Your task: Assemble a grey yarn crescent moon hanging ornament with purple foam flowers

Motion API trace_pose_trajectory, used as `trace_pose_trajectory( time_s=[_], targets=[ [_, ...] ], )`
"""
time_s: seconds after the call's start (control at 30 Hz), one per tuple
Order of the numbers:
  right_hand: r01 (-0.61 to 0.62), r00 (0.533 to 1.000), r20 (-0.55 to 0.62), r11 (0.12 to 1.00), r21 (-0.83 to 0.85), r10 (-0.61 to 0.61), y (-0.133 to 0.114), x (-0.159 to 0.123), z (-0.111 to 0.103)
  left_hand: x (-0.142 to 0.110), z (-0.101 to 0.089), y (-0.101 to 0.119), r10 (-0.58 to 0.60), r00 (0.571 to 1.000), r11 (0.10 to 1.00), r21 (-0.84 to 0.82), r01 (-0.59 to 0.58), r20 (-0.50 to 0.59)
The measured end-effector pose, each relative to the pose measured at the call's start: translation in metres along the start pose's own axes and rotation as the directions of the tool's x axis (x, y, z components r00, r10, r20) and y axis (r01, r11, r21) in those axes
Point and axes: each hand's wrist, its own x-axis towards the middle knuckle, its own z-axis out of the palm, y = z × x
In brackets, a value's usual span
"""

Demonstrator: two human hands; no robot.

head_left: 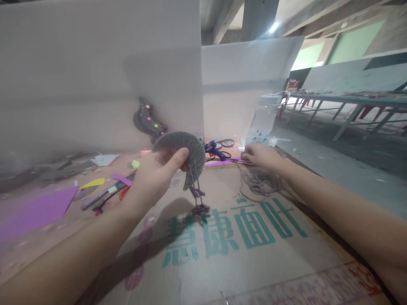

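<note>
My left hand (160, 169) pinches a crescent shape wrapped in grey yarn (196, 156), thumb on its near face. Two thin cords with dark knotted tassels (200, 208) hang from its lower end, just above the printed board. Further back on the right, my right hand (259, 156) is closed at the handle end of what look like scissors (237, 161), their slim blades pointing left over a purple strip (219, 163). The fingertips there are partly hidden. Below that hand lies a loose coil of grey yarn (262, 183).
Behind stand a blue glue gun (216, 150), a clear bottle (262, 120) and a second grey crescent with coloured dots (148, 118) by the white partition (95, 63). Purple sheet (38, 209), yellow scrap (93, 183) and a long cutter-like tool (103, 195) lie left.
</note>
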Motion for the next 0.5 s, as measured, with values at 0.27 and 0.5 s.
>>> trace_pose_trajectory(
  time_s=[0.27, 0.5],
  targets=[
    [0.093, 0.993, 0.076, 0.995, -0.027, -0.09, 0.004, -0.004, 0.003, 0.001, 0.0, 0.0, 0.012, 1.0, 1.0, 0.002, -0.012, 0.012],
    [0.193, 0.977, 0.104, 0.979, -0.068, -0.185, 0.001, -0.002, 0.018, -0.001, 0.001, 0.01, -0.002, 0.999, 1.0, 0.027, 0.001, 0.039]
  ],
)
